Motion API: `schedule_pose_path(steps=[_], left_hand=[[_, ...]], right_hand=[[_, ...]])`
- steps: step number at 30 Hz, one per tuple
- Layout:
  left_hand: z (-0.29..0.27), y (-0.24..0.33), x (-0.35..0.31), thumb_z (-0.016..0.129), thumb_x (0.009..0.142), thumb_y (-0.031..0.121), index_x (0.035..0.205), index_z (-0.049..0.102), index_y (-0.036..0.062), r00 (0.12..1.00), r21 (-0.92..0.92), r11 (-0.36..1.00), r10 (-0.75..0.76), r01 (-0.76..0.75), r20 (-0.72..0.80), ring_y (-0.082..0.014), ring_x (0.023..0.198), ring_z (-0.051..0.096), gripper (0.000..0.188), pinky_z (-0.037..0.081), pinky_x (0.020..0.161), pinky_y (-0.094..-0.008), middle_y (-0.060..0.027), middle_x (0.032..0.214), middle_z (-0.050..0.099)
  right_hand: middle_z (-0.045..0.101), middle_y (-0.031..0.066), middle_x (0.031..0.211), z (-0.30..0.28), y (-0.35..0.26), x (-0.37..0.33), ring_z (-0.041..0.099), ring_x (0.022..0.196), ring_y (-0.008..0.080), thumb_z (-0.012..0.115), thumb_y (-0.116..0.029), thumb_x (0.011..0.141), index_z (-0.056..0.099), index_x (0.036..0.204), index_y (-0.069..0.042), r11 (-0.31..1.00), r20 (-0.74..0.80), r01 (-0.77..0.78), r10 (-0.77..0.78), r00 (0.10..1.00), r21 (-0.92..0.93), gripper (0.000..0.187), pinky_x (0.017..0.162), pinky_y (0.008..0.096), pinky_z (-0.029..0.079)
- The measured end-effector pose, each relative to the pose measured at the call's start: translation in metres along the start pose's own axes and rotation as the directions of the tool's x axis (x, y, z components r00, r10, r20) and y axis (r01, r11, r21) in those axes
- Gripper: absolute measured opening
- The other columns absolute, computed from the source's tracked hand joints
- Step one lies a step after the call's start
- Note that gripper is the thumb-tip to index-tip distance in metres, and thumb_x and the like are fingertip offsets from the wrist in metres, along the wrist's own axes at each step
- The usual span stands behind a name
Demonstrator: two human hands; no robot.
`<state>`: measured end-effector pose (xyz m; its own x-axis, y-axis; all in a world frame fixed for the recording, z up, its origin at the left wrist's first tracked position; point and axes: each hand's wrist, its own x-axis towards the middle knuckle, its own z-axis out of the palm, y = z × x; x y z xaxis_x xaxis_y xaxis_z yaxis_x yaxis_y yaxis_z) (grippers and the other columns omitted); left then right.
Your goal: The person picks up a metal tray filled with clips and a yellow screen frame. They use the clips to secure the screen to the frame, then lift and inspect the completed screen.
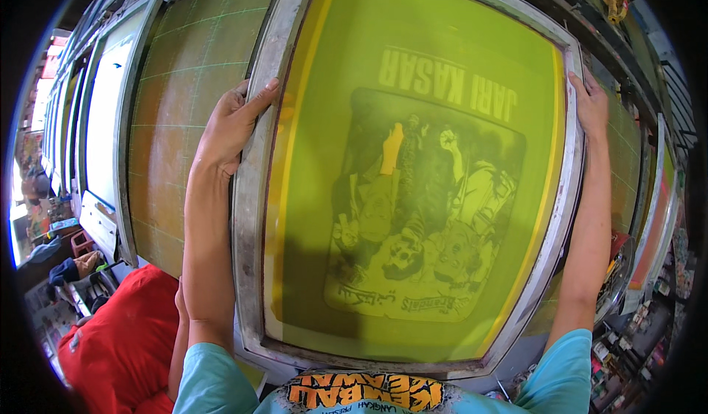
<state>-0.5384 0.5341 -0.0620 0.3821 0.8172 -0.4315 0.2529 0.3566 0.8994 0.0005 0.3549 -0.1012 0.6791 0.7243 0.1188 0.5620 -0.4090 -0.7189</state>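
Observation:
A large silk-screen printing frame (251, 215) is held up in front of me, between my two arms. Stretched across its grey metal border is yellow-green mesh (317, 156), which carries a stencil of several figures and upside-down lettering. My left hand (234, 126) grips the left side bar, its thumb over the front face and its fingers behind. On the opposite bar, my right hand (592, 108) is closed round the edge, with part of its fingers hidden behind the frame.
Behind the frame stretches a long brownish printing table (177, 119) marked with pale grid lines. A person in a red shirt (118, 340) is close by at lower left. Several bottles and containers (627, 347) crowd the lower right.

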Motion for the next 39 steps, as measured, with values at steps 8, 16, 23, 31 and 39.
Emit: schedule_pose_path(steps=[8,16,23,31,39], left_hand=[[-0.001,-0.001,0.005,0.067,0.095,0.034,0.117,0.061,-0.0045,0.999,0.085,0.996,-0.028,0.031,-0.04,-0.0093,0.076,0.065,0.044,0.051,0.067,-0.0228,-0.0087,0.096,0.07],[0.003,0.004,-0.002,0.068,0.094,0.036,0.117,0.06,-0.0068,0.998,0.118,0.993,-0.009,0.017,-0.065,-0.012,0.079,0.067,0.049,0.053,0.069,-0.0241,-0.0116,0.098,0.07],[-0.001,-0.011,0.004,0.07,0.092,0.037,0.124,0.057,-0.0106,0.996,0.154,0.988,-0.007,0.021,-0.094,-0.0164,0.095,0.065,0.059,0.05,0.084,-0.0269,-0.0181,0.109,0.067],[-0.014,-0.021,0.016,0.072,0.088,0.043,0.132,0.046,-0.0156,0.992,0.205,0.979,0.003,0.023,-0.123,-0.0247,0.124,0.054,0.078,0.036,0.108,-0.0316,-0.0263,0.13,0.057],[0.002,-0.009,0.003,0.071,0.09,0.037,0.129,0.046,-0.0164,0.994,0.176,0.984,-0.016,0.035,-0.11,-0.0222,0.094,0.07,0.071,0.058,0.078,-0.0297,-0.024,0.114,0.065]], right_hand=[[0.068,0.0157,0.122,-0.002,0.016,0.007,0.063,0.11,0.0183,0.069,-0.035,0.089,0.061,0.132,0.0,0.997,-0.042,0.031,-0.033,0.999,-0.064,0.056,0.097,0.0283,0.044],[0.068,0.0163,0.121,0.0,-0.008,-0.003,0.064,0.108,0.0202,0.069,-0.036,0.089,0.062,0.131,-0.001,0.99,-0.054,0.025,-0.033,0.998,-0.137,0.055,0.097,0.0294,0.044],[0.069,0.0168,0.12,-0.002,0.011,0.003,0.066,0.106,0.0231,0.07,-0.043,0.086,0.062,0.131,-0.004,0.972,-0.072,0.01,-0.027,0.997,-0.234,0.06,0.095,0.0321,0.047],[0.068,0.0221,0.118,0.002,0.016,0.007,0.066,0.109,0.0288,0.071,-0.056,0.081,0.063,0.127,-0.001,0.983,-0.074,0.015,-0.029,0.997,-0.185,0.073,0.096,0.0337,0.047],[0.072,0.0164,0.111,0.007,-0.002,-0.006,0.068,0.098,0.0218,0.07,-0.033,0.082,0.067,0.123,-0.003,0.996,-0.128,0.06,-0.068,0.989,-0.071,0.05,0.088,0.0343,0.051]])
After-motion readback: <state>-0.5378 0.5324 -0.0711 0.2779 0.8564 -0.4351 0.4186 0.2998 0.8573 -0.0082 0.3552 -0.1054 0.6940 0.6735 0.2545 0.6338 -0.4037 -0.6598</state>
